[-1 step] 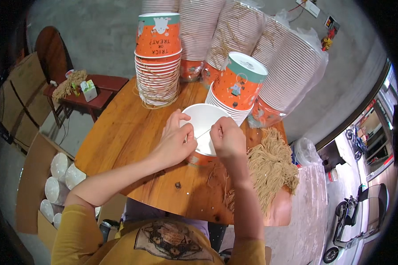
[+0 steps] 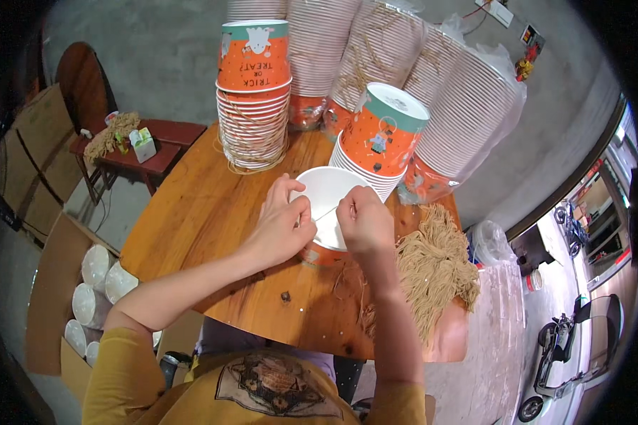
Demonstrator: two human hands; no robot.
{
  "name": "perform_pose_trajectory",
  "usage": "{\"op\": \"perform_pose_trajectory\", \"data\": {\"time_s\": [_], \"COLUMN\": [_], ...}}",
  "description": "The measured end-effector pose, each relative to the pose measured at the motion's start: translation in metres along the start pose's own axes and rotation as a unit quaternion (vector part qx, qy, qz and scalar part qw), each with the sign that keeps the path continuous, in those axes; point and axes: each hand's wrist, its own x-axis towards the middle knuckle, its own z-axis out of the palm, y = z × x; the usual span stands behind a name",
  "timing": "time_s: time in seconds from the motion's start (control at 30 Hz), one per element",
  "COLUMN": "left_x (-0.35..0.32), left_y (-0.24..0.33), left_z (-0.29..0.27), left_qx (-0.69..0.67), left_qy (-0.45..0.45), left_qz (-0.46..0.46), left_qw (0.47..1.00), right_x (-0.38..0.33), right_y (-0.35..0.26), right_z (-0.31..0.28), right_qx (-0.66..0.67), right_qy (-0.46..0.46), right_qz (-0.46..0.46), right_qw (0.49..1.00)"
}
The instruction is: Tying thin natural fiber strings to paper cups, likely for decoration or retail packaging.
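Observation:
An orange paper bucket (image 2: pixel 326 256) with a white inside stands upright on the wooden table in front of me. Over its mouth a thin string (image 2: pixel 326 214) runs between my hands. My left hand (image 2: pixel 283 225), at the left side of the rim, pinches one end of the string between thumb and bent forefinger. At the right side, my right hand (image 2: pixel 367 221) has its fingers closed on the string's other part. Whether the string passes through the bucket's wall is hidden by my fingers. A bundle of tan strings (image 2: pixel 438 265) lies to the right of my right forearm.
Just behind the bucket is a nested stack of orange buckets (image 2: pixel 384 142). Another stack (image 2: pixel 254 64), with strings hung round it, stands back left. Tall bagged stacks (image 2: pixel 461 106) line the wall. A carton (image 2: pixel 57 297) of white rolls sits on the floor at left.

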Motion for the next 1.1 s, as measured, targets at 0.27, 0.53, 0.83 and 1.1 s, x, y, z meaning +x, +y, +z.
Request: {"op": "perform_pose_trajectory", "data": {"time_s": [0.27,0.53,0.83,1.1], "left_x": [0.019,0.027,0.043,0.066], "left_y": [0.014,0.002,-0.004,-0.036], "left_z": [-0.020,-0.031,-0.038,-0.056], "left_qx": [0.059,0.064,0.047,0.127], "left_qy": [-0.022,-0.155,-0.165,-0.117], "left_qz": [-0.142,-0.155,-0.216,-0.027], "left_qw": [0.988,0.974,0.961,0.985], "right_x": [0.004,0.005,0.012,-0.003], "right_y": [0.003,0.002,0.012,0.052], "right_z": [0.006,0.009,0.017,-0.054], "right_qx": [-0.003,-0.024,0.031,0.470], "right_qy": [-0.077,-0.066,-0.049,-0.023], "right_qz": [0.071,0.050,0.067,0.229], "right_qw": [0.994,0.996,0.996,0.852]}}
